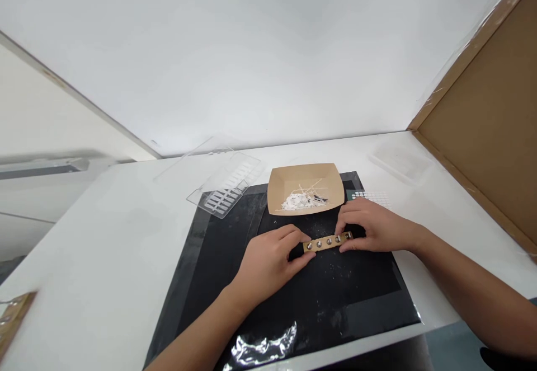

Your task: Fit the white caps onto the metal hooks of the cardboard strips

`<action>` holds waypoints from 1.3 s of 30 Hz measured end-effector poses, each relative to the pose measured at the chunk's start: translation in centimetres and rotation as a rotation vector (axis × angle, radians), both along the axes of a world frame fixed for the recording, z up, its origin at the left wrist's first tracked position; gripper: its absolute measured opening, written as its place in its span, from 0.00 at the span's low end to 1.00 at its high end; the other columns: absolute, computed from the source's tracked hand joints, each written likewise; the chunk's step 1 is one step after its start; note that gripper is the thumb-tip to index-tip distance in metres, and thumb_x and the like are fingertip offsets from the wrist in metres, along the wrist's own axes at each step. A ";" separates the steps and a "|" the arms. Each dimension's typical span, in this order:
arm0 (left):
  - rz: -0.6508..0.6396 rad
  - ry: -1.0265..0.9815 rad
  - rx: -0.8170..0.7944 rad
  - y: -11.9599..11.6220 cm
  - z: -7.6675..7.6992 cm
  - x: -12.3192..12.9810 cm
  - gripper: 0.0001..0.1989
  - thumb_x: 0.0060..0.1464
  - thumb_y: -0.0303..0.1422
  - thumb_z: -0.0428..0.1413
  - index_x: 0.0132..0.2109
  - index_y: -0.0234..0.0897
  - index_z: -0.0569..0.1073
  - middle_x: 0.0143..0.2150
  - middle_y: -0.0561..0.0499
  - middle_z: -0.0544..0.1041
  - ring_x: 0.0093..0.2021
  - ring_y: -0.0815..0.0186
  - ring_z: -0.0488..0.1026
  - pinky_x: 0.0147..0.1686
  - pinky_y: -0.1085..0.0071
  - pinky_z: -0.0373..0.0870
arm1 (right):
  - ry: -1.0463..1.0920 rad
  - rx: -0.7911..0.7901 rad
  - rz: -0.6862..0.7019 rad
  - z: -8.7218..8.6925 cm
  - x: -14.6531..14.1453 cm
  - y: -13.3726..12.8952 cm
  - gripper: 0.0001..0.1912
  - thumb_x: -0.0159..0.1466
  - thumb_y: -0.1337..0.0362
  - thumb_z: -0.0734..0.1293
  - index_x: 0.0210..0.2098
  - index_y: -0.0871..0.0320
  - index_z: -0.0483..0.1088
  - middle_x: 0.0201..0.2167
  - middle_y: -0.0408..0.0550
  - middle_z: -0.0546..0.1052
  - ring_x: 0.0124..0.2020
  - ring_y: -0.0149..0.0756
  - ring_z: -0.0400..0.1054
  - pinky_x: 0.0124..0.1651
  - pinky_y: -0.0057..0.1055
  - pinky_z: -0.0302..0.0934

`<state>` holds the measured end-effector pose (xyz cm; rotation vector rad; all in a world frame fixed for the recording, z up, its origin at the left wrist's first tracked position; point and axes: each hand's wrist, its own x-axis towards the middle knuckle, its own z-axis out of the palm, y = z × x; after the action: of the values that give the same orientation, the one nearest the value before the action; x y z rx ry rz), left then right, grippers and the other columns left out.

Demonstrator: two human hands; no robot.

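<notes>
A short wooden strip [324, 243] with a row of several shiny metal pieces set in it lies on a black plastic-covered mat [293, 298]. My left hand [274, 256] pinches the strip's left end between thumb and fingers. At its right end, my right hand [371, 225] has the thumb on the near edge and fingers on the far edge. Just behind the strip stands a brown paper tray [305, 173] holding white scraps and thin sticks. White crumbs are scattered on the mat around the strip.
Clear plastic trays [226, 189], one with white pieces, sit back left. A sheet of white stickers [371, 196] is partly behind my right hand. Another clear tray [400, 161] lies back right. Cardboard [482, 119] walls the right side. A wooden piece [14, 320] shows at far left.
</notes>
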<state>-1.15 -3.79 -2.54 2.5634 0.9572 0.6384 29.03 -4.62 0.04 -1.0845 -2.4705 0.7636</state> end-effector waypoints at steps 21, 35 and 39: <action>0.016 -0.019 -0.079 -0.2 -0.2 0.4 0.05 0.61 0.32 0.66 0.44 0.42 0.80 0.39 0.56 0.81 0.25 0.73 0.70 0.26 0.75 0.62 | 0.180 -0.078 -0.060 0.0 -0.3 -0.2 0.01 0.69 0.65 0.73 0.40 0.52 0.78 0.43 0.44 0.83 0.47 0.39 0.78 0.52 0.39 0.71; -0.143 -0.321 0.114 -0.3 1.1 0.7 0.08 0.62 0.33 0.67 0.46 0.38 0.79 0.39 0.49 0.79 0.39 0.62 0.76 0.40 0.67 0.72 | 0.726 -0.679 0.044 0.8 -2.0 -2.3 0.06 0.66 0.66 0.77 0.39 0.58 0.78 0.40 0.49 0.84 0.38 0.34 0.80 0.42 0.31 0.75; -0.221 -0.455 0.092 -0.8 1.9 1.0 0.08 0.61 0.29 0.67 0.47 0.37 0.79 0.39 0.48 0.78 0.38 0.63 0.75 0.40 0.66 0.72 | 0.767 -0.820 0.076 0.5 -3.3 -3.0 0.06 0.66 0.67 0.77 0.39 0.60 0.78 0.40 0.50 0.84 0.37 0.31 0.80 0.40 0.28 0.75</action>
<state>-0.19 -4.55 -0.64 2.3913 0.4966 1.1525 25.78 -7.59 0.57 -0.6873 -1.5469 1.8828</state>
